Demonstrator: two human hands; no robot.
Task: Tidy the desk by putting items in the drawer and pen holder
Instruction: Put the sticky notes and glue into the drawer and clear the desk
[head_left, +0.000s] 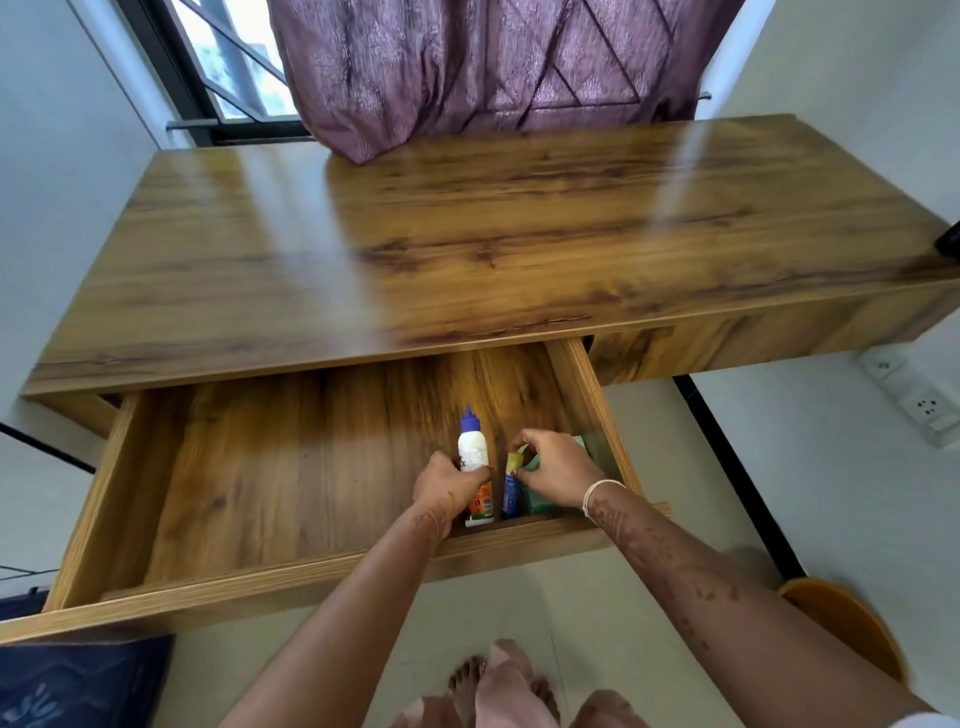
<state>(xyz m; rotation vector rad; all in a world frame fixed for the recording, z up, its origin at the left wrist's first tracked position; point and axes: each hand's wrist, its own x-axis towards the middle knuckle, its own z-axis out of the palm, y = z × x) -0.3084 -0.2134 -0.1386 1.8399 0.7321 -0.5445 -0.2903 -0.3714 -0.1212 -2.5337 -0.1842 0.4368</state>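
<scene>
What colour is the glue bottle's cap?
The bottle has a purplish-blue cap; the head view shows it.

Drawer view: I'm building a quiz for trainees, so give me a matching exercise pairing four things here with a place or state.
Things:
1 glue bottle
2 blue tube
3 green pad
4 curtain

Places or states:
A hangs behind the desk
B in the left hand's grip
C by the drawer's right wall
D cap pinched by the right hand

Pairs: 1-B, 2-D, 3-C, 4-A.
</scene>
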